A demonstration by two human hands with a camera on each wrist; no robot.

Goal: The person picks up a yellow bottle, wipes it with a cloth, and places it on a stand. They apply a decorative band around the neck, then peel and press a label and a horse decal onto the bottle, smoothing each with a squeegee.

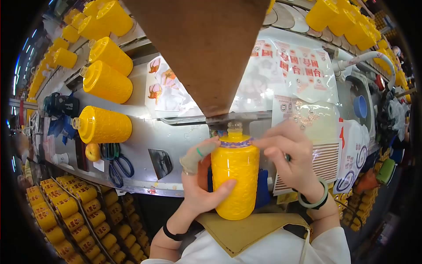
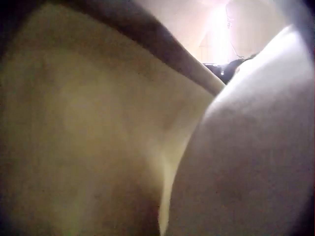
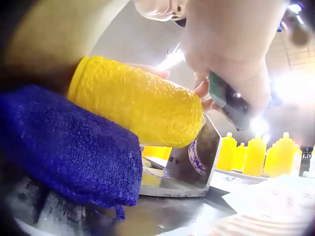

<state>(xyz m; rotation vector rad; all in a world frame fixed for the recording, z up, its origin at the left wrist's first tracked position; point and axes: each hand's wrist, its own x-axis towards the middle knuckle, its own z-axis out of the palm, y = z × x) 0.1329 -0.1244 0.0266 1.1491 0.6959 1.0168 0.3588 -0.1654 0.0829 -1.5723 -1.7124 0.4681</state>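
Upright against the apron in the head view is a yellow embossed bottle (image 1: 235,180) with a clear neck. A purple-patterned band (image 1: 236,144) lies around its shoulder. My left hand (image 1: 200,178) grips the bottle's left side, thumb across the front, a covered finger near the band. At the band's right end are the fingertips of my right hand (image 1: 292,154). A dark green object (image 3: 229,101) sits in that hand in the right wrist view, below the bottle's base-to-shoulder side (image 3: 142,103). The left wrist view shows only blurred cloth and skin.
Yellow bottles (image 1: 105,81) stand at the left, near scissors (image 1: 121,169) and a yellow fruit (image 1: 92,152). Label sheets (image 1: 303,66) cover the right side. A blue towel (image 3: 74,147) lies beside the bottle. Farther right are a sink (image 1: 351,94) and a hose (image 1: 369,56).
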